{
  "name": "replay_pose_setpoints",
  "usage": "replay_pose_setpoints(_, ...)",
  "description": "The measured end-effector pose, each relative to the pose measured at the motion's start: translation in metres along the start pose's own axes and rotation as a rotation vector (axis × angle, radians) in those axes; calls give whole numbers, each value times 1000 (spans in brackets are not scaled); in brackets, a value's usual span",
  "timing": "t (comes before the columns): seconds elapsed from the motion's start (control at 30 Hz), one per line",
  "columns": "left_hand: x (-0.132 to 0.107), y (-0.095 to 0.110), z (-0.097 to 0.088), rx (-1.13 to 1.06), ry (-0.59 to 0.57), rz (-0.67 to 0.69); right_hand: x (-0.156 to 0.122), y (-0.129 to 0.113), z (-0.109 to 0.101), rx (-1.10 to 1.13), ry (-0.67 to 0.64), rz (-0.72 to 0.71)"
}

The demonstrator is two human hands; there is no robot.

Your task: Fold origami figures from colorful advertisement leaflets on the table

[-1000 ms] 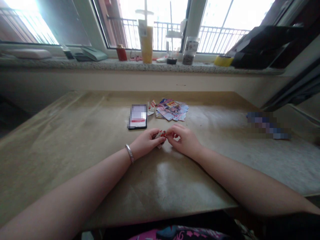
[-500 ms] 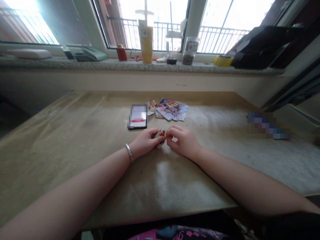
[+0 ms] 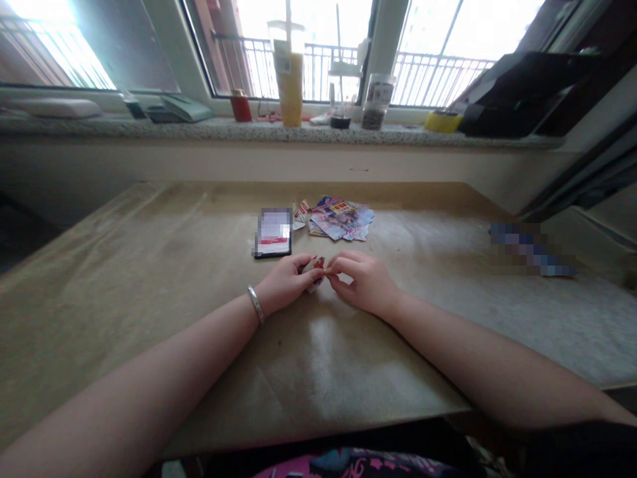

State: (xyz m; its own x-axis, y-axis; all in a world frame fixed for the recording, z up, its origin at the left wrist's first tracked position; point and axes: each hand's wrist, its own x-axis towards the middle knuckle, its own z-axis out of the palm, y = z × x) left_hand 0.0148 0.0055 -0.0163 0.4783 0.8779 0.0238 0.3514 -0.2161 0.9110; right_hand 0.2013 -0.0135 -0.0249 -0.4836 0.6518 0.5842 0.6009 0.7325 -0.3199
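Red-and-white folded paper piece (image 3: pixel 316 269), small, pinched between both hands.

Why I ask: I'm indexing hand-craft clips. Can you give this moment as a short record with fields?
left hand: left hand pinches a small folded red-and-white paper piece
right hand: right hand pinches the same piece from the other side
wrist: silver metal bangle on the left wrist
surface: tan paper-covered table
beyond the hands: black flat phone; pile of colourful printed paper sheets
windowsill: tall clear plastic cup of orange drink
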Motion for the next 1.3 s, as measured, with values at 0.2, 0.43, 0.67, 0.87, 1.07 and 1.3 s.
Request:
replay_pose_setpoints(0.2, 1, -5, -1, -55, 37, -10, 0, -1, -1, 20, 44, 20)
replay_pose_setpoints(0.43, 1, -2, -1, -18, 40, 10, -1, -1, 2, 14, 57, 65)
replay_pose_setpoints(0.67, 0, 1, -1, 50, 60, 17, -1, 0, 3, 19, 41, 93)
replay_pose_setpoints(0.87, 0, 1, -1, 71, 75, -10, -1, 0, 3, 29, 22, 98)
replay_pose_setpoints(1.07, 0, 1, 0, 47, 62, -11, 0, -3, 2, 8, 88, 170)
replay_pose_setpoints(1.3, -1, 3, 1, 12, -2, -42, 0, -1, 0, 61, 54, 178)
